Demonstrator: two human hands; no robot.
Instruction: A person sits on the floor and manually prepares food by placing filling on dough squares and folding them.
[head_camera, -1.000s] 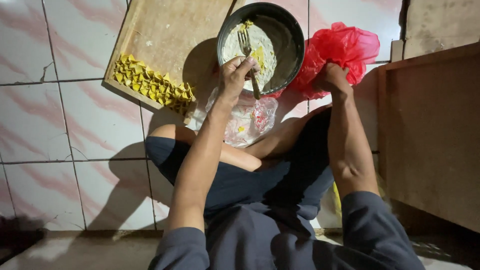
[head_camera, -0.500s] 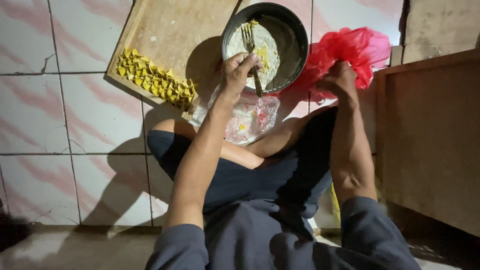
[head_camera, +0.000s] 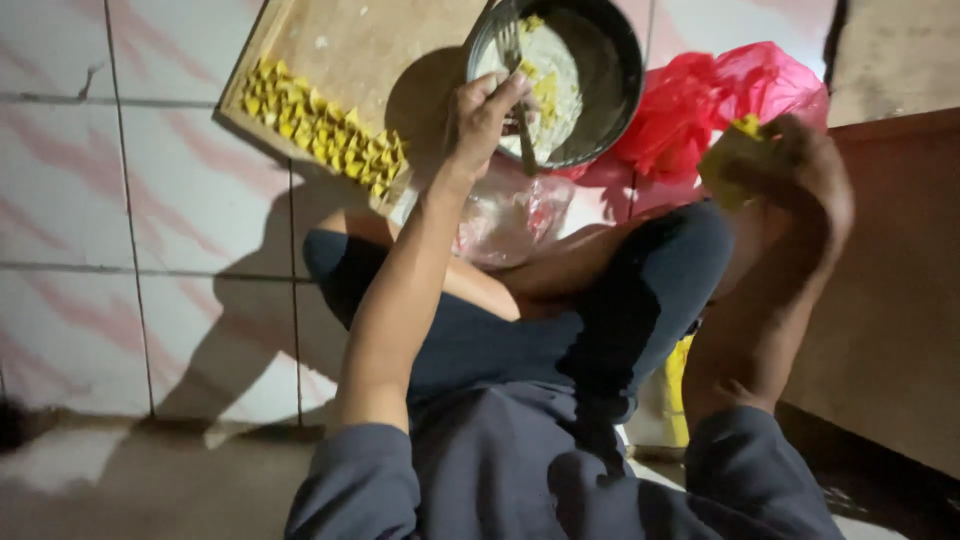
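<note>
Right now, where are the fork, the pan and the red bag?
fork (head_camera: 512, 45), head view, on the tines over the pan.
pan (head_camera: 620, 90), head view, on the dark inner wall.
red bag (head_camera: 700, 110), head view, on its crumpled middle.

On the tiled floor there is one wooden board (head_camera: 370, 50) with a single row of many small yellow folded dumplings (head_camera: 320, 125) along its near edge, too many to count, one round dark metal bowl (head_camera: 615, 60), one metal fork (head_camera: 515, 70), one red plastic bag (head_camera: 720, 100), one clear plastic bag (head_camera: 510, 215), and two hands.
</note>
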